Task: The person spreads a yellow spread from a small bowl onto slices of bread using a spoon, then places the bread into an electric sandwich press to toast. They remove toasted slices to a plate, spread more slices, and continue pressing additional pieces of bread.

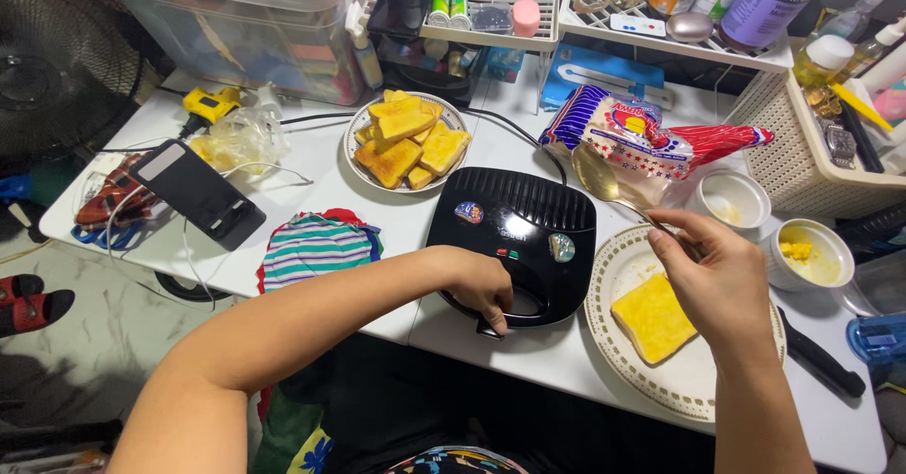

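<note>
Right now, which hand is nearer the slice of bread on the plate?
Right. The right hand hovers just above the bread slice, holding a spoon; the left hand is away at the sandwich maker.

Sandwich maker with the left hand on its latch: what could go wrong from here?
1. The left hand grips the front handle of the closed black sandwich maker; its lights look lit, so the plates may be hot when it opens.
2. The right hand holds a spoon raised over the bread bag; any spread on it could drip.
3. The maker sits near the table edge and could slide.
</note>
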